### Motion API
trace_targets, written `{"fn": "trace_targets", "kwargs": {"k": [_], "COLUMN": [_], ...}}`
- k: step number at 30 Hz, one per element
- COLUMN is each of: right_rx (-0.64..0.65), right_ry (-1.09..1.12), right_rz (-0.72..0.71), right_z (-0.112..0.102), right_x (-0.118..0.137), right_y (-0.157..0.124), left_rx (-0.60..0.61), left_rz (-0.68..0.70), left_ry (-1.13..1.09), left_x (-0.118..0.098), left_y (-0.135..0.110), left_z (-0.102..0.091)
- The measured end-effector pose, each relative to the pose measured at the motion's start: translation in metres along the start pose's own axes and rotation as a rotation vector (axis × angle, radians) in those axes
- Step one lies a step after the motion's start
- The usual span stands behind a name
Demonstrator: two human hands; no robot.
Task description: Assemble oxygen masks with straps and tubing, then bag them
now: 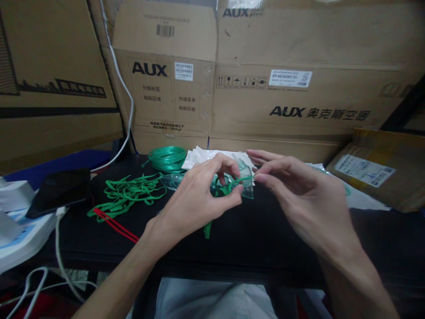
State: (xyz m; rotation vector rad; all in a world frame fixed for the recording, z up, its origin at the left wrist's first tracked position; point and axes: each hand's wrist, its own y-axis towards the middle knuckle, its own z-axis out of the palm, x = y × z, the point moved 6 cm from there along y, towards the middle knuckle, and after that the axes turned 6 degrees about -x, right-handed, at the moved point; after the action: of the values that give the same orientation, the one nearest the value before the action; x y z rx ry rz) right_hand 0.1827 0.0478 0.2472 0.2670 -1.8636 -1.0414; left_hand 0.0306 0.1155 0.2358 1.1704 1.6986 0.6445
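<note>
Strap (245, 178) pinched in right hand (303, 195) — left hand (201, 186) curled at half-hidden clear plastic (248, 189), grip unclear.

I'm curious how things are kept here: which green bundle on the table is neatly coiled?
The shiny green tubing, behind the green straps: it lies in round loops, whereas they lie tangled.

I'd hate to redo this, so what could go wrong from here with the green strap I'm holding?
The thin green strap between the left hand and right hand might slip, as the right seems to pinch it only lightly. The loose green straps lie in a crossing heap, so they could tangle if one is pulled out.
</note>
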Motion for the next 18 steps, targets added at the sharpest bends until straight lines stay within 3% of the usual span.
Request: {"fn": "trace_targets", "kwargs": {"k": [5, 15, 18], "right_rx": [-0.144, -0.205, -0.111], "right_ry": [-0.079, -0.078, -0.048], "right_rz": [-0.067, -0.078, -0.032], "right_z": [-0.022, -0.030, -0.026], "right_x": [0.001, -0.001, -0.002], "right_y": [0.005, 0.007, 0.008], "left_rx": [-0.004, -0.010, 0.006], "left_rz": [-0.027, -0.036, -0.061], "left_ry": [0.017, 0.016, -0.014], "left_x": [0.006, 0.010, 0.013], "left_y": [0.000, 0.000, 0.000], "left_z": [-0.001, -0.002, -0.001]}}
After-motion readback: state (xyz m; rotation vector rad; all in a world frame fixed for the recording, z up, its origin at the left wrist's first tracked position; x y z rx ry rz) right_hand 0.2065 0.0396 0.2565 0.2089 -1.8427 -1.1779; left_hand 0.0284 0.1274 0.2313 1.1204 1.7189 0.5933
